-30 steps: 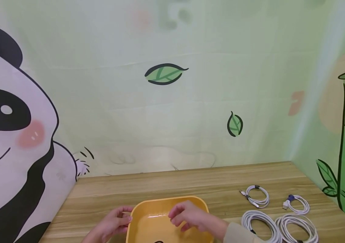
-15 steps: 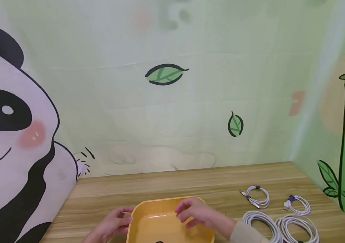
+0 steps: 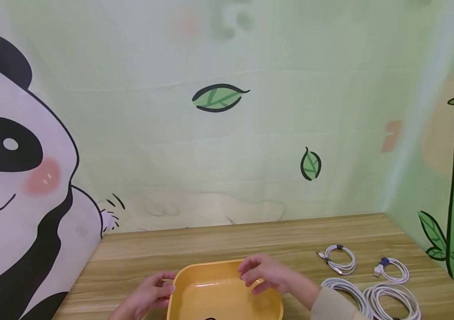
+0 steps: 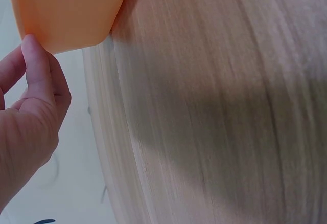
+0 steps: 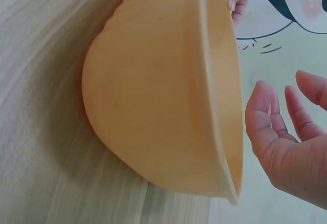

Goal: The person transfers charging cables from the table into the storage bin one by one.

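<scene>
A yellow-orange plastic basin [image 3: 219,295] with rounded corners stands at the table's near side, its front part cut off by the head view's lower edge. My left hand [image 3: 153,291] pinches its left rim between thumb and fingers; the left wrist view shows the thumb [image 4: 38,70] against the wall. Over the basin's right rear corner hovers my right hand [image 3: 268,273], fingers loosely bent with nothing between them. From the right wrist view, that hand [image 5: 291,147] is apart from the rim. A small black curved thing [image 3: 210,318] shows inside the basin at the bottom edge.
Right of the basin on the wooden table [image 3: 163,246] lie coiled white cables: a small coil with black ties [image 3: 340,260], another with a blue tie [image 3: 395,270], and two thicker coils [image 3: 348,291] nearer me. A printed cloth wall [image 3: 163,146] closes off the back.
My right hand has moved right and slightly up, from over the basin's middle to its right rear corner. The left hand has stayed at the rim.
</scene>
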The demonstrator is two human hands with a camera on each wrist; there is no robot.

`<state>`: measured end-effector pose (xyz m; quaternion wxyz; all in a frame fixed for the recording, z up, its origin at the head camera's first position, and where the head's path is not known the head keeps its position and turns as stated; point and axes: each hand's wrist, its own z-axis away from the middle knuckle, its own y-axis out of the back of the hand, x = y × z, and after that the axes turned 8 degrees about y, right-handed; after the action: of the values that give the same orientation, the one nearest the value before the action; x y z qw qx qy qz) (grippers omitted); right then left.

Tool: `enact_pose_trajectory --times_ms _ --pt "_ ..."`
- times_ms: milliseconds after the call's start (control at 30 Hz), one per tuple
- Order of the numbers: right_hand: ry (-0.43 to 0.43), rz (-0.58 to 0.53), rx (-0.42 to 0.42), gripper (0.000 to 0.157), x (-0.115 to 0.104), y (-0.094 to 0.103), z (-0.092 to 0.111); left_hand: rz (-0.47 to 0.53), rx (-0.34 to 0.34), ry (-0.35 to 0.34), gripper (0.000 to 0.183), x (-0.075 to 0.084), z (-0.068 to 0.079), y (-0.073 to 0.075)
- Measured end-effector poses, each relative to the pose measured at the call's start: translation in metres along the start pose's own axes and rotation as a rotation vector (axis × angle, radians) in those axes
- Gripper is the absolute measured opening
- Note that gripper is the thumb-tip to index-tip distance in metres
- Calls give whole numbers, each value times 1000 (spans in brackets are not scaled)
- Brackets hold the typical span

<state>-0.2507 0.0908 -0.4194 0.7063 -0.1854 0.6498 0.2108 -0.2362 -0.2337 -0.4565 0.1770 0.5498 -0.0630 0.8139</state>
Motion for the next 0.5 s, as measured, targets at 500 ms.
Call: enact_pose_trajectory --times_ms 500 --pt "-12 -8 2 30 -5 20 9 -3 19 36 45 0 -1 1"
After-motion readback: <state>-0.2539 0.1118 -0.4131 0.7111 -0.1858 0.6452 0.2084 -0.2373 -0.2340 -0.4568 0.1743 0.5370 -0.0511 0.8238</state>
